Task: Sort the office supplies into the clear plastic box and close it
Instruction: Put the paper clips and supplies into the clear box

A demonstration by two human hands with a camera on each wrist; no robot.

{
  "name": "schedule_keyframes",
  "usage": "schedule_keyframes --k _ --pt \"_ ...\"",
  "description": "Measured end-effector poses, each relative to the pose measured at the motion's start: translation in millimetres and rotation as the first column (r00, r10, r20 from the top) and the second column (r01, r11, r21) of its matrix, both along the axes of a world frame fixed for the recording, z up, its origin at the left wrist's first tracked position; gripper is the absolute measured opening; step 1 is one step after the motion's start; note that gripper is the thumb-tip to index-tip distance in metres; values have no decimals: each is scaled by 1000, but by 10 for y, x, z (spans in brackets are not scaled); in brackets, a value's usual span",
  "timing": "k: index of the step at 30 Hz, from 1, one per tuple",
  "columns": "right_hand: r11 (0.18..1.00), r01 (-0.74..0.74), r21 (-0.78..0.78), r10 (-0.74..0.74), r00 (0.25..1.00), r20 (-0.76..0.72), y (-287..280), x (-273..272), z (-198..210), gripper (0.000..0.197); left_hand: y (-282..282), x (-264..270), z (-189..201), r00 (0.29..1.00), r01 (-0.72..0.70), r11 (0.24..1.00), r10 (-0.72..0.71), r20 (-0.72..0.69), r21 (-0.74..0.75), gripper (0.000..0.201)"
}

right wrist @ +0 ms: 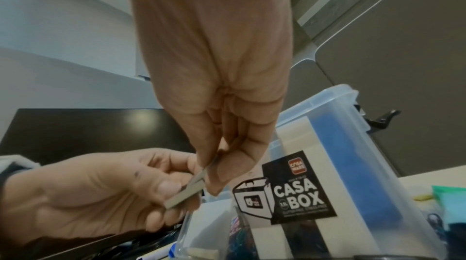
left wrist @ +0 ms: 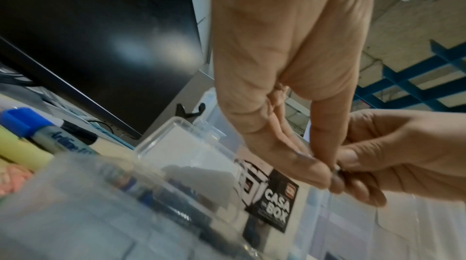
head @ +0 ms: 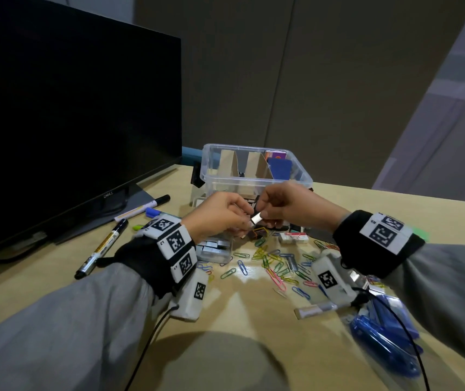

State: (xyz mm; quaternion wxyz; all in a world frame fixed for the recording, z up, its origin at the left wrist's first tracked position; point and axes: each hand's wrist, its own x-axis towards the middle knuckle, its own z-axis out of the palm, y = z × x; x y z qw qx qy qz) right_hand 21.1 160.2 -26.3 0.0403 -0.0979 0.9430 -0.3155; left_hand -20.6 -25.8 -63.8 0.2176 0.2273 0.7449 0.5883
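Above desk (head: 242, 314), just before clear plastic box (head: 304, 179): left hand (head: 220, 215) and right hand (head: 287, 204) both pinch one thin silver metal strip (head: 256, 218), apparently staple stick, fingertips nearly touching. Risk, judged: opposed pull snaps strip or slips it down into coloured paper clips (head: 276, 266) scattered below. Box open, lid not seen on it; cardboard dividers (head: 253, 165) form compartments; blue flat pack (head: 280, 167) stands in right one. Small clear case (head: 214, 249) of silver staples lies under left wrist.

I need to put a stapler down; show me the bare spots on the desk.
Bare: near edge between the sleeves, below the paper clips; far right corner, beside the box. Crowded: the middle under both hands, markers on the left, blue pens on the right.
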Motion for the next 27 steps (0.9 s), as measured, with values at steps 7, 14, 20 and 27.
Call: schedule_keyframes --k 7,14,20,27 --pt "997 0 -80 1 1000 1 -119 -110 100 7 -202 -79 146 994 -79 988 67 87 136 20" --pt "998 -14 -68 14 1000 -4 -304 -193 69 6 -325 -137 139 983 -118 967 81 167 226 19" --pt "997 -70 37 73 994 -86 -486 -266 -47 7 -436 -187 108 975 -163 973 133 176 166 23" --pt "850 -238 469 404 867 -292 -709 -339 -153 17 -577 -258 17 954 -262 964 252 162 46 19"
